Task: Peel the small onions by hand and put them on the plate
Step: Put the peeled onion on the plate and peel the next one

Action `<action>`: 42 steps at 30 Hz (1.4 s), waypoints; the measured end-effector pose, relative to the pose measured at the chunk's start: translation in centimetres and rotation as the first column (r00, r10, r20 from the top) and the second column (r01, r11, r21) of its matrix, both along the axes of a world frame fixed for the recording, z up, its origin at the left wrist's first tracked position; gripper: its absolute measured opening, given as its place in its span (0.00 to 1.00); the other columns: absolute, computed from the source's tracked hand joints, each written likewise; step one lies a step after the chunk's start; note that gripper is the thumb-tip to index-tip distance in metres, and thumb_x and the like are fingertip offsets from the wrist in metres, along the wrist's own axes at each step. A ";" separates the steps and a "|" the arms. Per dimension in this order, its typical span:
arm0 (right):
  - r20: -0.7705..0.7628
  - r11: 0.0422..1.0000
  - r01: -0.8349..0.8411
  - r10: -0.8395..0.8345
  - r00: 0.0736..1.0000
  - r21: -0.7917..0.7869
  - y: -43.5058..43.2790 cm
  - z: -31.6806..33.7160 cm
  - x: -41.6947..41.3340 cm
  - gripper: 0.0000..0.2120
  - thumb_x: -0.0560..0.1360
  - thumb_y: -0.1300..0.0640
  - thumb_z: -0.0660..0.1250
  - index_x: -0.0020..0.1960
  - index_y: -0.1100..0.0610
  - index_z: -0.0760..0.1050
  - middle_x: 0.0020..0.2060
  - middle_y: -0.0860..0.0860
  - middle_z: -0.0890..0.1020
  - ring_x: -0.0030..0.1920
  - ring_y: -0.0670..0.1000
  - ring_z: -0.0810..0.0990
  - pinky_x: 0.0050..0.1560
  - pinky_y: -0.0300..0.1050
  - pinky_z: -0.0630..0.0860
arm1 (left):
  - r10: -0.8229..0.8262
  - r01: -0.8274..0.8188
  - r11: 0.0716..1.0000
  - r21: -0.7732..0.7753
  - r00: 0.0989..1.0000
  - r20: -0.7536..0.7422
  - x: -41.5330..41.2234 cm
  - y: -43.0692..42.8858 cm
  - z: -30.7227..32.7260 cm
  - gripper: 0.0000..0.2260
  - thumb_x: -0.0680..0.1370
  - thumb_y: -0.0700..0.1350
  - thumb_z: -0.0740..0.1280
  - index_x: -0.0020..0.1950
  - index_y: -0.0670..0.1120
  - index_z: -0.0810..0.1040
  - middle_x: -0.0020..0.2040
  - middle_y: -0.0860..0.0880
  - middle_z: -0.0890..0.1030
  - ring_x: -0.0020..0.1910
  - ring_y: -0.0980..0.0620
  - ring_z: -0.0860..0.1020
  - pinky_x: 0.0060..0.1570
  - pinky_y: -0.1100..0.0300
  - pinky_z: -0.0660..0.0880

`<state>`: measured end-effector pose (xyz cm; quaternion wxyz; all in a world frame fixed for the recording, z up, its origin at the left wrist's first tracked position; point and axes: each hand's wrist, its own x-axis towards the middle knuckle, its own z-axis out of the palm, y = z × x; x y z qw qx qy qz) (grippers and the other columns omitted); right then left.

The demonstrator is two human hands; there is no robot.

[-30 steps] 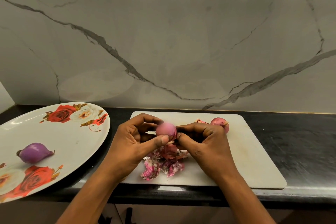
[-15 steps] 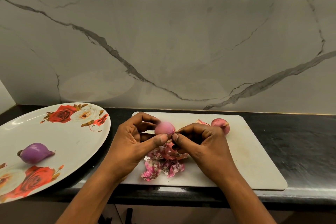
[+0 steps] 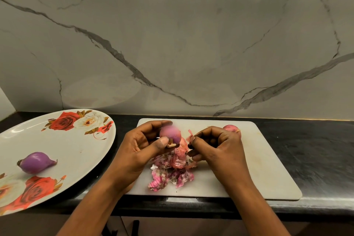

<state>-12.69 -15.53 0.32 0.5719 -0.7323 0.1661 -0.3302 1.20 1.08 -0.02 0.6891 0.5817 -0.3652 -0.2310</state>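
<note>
- Left hand (image 3: 141,151) grips the onion (image 3: 170,134) above the board (image 3: 268,168), thumb at its root.
- Right hand (image 3: 218,147) has pulled away from it, fingers curled, pinching a skin strip (image 3: 190,134).
- Peeled onion (image 3: 35,162) lies unmoved on the plate (image 3: 76,149).

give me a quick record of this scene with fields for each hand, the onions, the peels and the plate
left hand: grips the held onion above the cutting board
right hand: pinches what looks like a strip of skin
plate: one peeled onion lies on it
board onion: skin on, behind the right hand
peel pile: on the cutting board, below both hands
</note>
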 end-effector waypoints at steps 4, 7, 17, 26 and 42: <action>-0.045 0.993 -0.007 0.001 0.999 -0.115 -0.1 -0.5 0.2 0.03 0.74 0.58 0.79 0.45 0.51 0.87 0.39 0.49 0.88 0.40 0.52 0.88 0.43 0.56 0.87 | 0.016 -0.017 1.000 0.021 0.999 0.052 0.0 0.0 -0.1 0.21 0.76 0.41 0.71 0.70 0.46 0.79 0.62 0.47 0.86 0.63 0.47 0.84 0.58 0.57 0.82; -0.005 0.994 -0.032 0.032 0.999 -0.105 -0.1 -0.6 0.2 0.05 0.76 0.54 0.79 0.52 0.49 0.88 0.44 0.47 0.89 0.46 0.52 0.89 0.48 0.57 0.87 | 0.002 -0.006 0.999 0.048 0.995 0.097 0.0 0.0 -0.2 0.21 0.77 0.42 0.71 0.70 0.47 0.79 0.64 0.49 0.85 0.65 0.49 0.83 0.60 0.56 0.82; -0.009 0.990 -0.089 0.089 0.996 -0.111 0.3 -0.1 0.0 0.09 0.74 0.55 0.79 0.54 0.49 0.89 0.45 0.43 0.90 0.48 0.46 0.89 0.52 0.50 0.87 | -0.059 0.045 0.995 0.088 0.986 0.156 -0.1 0.0 -0.1 0.22 0.79 0.41 0.69 0.74 0.47 0.76 0.68 0.51 0.83 0.69 0.52 0.80 0.66 0.56 0.79; 0.010 0.993 -0.076 0.078 0.997 -0.092 0.3 -0.1 0.1 0.08 0.77 0.62 0.75 0.50 0.50 0.89 0.40 0.47 0.90 0.41 0.50 0.90 0.48 0.51 0.87 | -0.043 0.029 0.996 0.080 0.984 0.176 0.0 -0.1 -0.3 0.23 0.80 0.41 0.68 0.75 0.46 0.75 0.69 0.52 0.82 0.71 0.52 0.79 0.70 0.54 0.76; 0.026 0.989 -0.069 0.073 0.997 -0.128 0.3 -0.3 0.1 0.05 0.77 0.55 0.76 0.53 0.51 0.89 0.42 0.45 0.90 0.44 0.48 0.90 0.48 0.52 0.87 | -0.021 0.011 0.998 0.063 0.986 0.166 -0.1 -0.1 -0.3 0.23 0.78 0.42 0.70 0.74 0.46 0.77 0.68 0.52 0.83 0.69 0.52 0.80 0.67 0.55 0.78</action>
